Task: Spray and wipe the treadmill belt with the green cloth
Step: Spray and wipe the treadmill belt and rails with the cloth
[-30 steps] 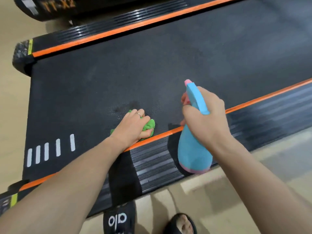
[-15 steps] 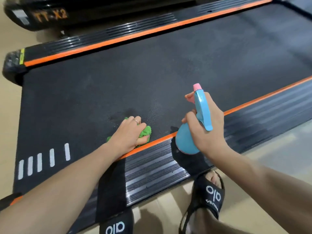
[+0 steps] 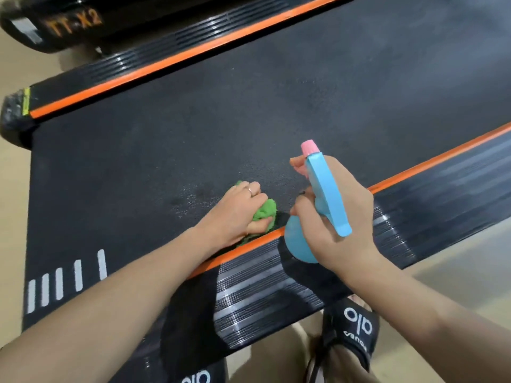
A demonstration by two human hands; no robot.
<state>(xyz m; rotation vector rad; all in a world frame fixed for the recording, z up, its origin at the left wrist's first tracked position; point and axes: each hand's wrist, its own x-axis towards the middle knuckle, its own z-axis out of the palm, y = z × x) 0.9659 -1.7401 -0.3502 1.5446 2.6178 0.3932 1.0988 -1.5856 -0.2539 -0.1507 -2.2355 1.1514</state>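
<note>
The black treadmill belt (image 3: pixel 193 128) fills most of the head view, with fine wet speckles near its near edge. My left hand (image 3: pixel 235 211) grips a bunched green cloth (image 3: pixel 72 210) pressed on the belt beside the near orange stripe. My right hand (image 3: pixel 334 214) holds a blue spray bottle (image 3: pixel 325 194) with a pink nozzle, just right of the cloth, nozzle pointing out over the belt. Fingers curl round the bottle's neck and trigger.
Ribbed black side rail (image 3: pixel 262 286) with orange stripe (image 3: pixel 442 156) runs along the near edge; a second rail (image 3: pixel 166 59) lies at the far side. White bars (image 3: pixel 66 277) mark the belt at left. My black sandals (image 3: pixel 356 327) stand on beige floor below.
The right hand has lifted the bottle and tipped it more upright over the belt edge. The left hand with the cloth stays near the same wet patch. The view has shifted slightly.
</note>
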